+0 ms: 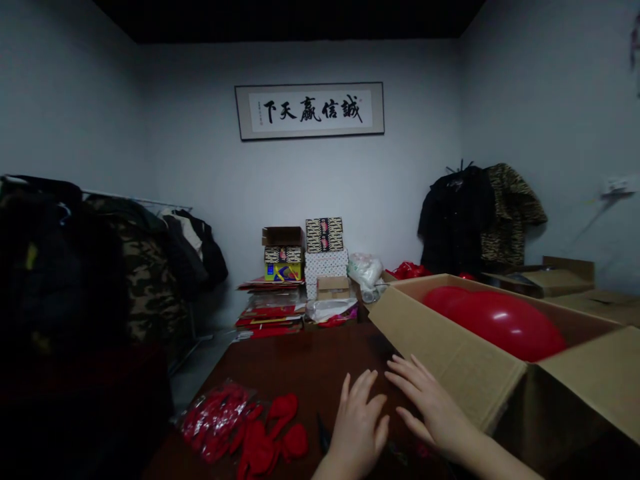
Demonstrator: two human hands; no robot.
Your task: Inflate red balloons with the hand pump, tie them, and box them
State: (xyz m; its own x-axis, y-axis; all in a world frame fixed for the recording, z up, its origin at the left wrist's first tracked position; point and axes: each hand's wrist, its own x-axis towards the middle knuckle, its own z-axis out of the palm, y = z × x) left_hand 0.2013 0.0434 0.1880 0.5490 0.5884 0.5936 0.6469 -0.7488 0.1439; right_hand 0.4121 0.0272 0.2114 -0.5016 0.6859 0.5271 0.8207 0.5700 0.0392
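A dark brown desk (300, 360) reaches away toward stacked boxes (325, 270) by the far wall. At the right, an open cardboard box (450, 343) holds shiny, inflated red balloons (500, 320). Near the desk's left edge lies a clear plastic bag (220, 417) packed with red pieces. The left hand (357, 423) and right hand (430, 400) are both open above the desk, fingers apart, the right one near the box's flap. Between the bag and the left hand lie limp red balloons (257, 443), loose on the desk. Just beside the left hand is a small dark object (323, 433), perhaps a tool, too dim to name surely.
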